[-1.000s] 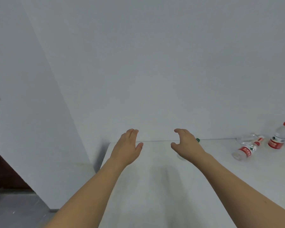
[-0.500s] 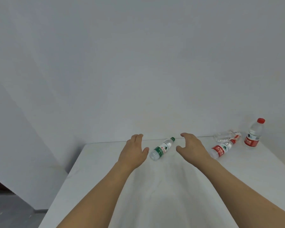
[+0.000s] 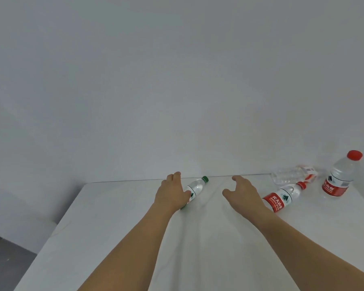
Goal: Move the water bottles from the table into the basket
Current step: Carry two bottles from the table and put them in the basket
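Observation:
A small green-capped water bottle lies on its side near the far edge of the white table. My left hand covers its lower half, thumb across the label and fingers spread; I see no closed grip. My right hand hovers open to the right of that bottle, holding nothing. Just right of it lies a red-labelled bottle. Behind that one is a clear bottle, also lying down. Another red-capped bottle stands upright at the far right. No basket is in view.
A plain white wall rises directly behind the table's far edge. The table's left edge drops to a dark floor at the lower left.
The view has swung left to right, bringing the bottles closer. My left hand has moved onto the green-capped bottle's lower half; my right hand stays open beside it.

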A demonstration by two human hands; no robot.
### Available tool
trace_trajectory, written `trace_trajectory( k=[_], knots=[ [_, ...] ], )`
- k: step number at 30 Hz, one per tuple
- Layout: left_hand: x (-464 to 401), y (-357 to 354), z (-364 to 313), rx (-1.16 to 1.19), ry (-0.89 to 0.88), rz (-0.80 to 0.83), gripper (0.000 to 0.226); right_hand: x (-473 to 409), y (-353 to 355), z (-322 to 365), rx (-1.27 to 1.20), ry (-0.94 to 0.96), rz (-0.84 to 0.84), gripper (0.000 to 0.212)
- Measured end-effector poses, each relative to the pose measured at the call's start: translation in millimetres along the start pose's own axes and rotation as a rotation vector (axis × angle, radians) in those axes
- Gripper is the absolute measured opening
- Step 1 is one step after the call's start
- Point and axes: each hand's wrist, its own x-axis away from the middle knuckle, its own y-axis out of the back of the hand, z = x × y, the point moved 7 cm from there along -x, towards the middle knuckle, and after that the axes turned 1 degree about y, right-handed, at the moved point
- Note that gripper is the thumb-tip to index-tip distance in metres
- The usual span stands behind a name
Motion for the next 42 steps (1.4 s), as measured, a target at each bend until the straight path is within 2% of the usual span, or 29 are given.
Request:
trace_trajectory(
  k=[5, 8, 12, 16, 20, 23, 27, 29, 32, 36, 39, 42],
  knots=[
    [-78.2, -94.1, 8.8, -0.096, 0.092, 0.132, 0.066, -70.1, -37.8, -32.3, 0.103, 0.023, 0.036, 0.063],
    [-110.1, -135.6, 16.3, -0.172, 0.147, 0.149, 0.068, -101.6, -54.7, -59.4, 0.141, 0.019, 0.03, 0.062],
    [-134.2, -162.2, 30.5, -0.283, 0.181, 0.061, 0.065, -133.3, -39.4, -103.0, 0.141, -0.11, -0.167, 0.064],
    [-136.4, -165.8, 31.3, -0.304, 0.176, -0.029, 0.054, -143.2, -12.2, -158.0, -0.019, -0.316, -0.317, 0.074],
    [-105.5, -183.7, -4.3, -0.197, 0.183, 0.028, 0.064, -138.0, 13.5, -210.8, -0.122, -0.595, -0.401, 0.088],
    [-77.1, -212.9, -48.4, -0.169, 0.136, 0.082, 0.068, -132.4, 22.5, -246.7, -0.37, -0.885, -0.434, 0.093],
    [-64.6, -241.0, -94.8, -0.175, 0.098, 0.112, 0.063, -141.4, -0.1, -275.1, -0.774, -1.019, -0.386, 0.092],
    [-65.9, -247.5, -103.4, -0.151, 0.135, 0.11, 0.061, -149.1, -8.0, -281.7, -0.772, -1.013, -0.368, 0.096],
    [-67.1, -249.4, -104.9, -0.085, 0.201, 0.111, 0.06, -154.8, -8.0, -286.8, -0.715, -0.956, -0.369, 0.086],
    [-54.7, -238.1, -98.1, 0.042, 0.286, 0.112, 0.063, -145.4, -6.7, -283.7, -0.85, -0.857, -0.314, 0.08],
    [-34.9, -210.8, -98.7, 0.235, 0.34, 0.051, 0.062, -136.3, 7.9, -254.3, -1.044, -0.674, -0.232, 0.072],
    [-12.9, -163.3, -114.9, 0.434, 0.317, -0.045, 0.059, -120.3, 38.9, -207.9, -1.073, -0.469, -0.111, 0.068]
  ],
)
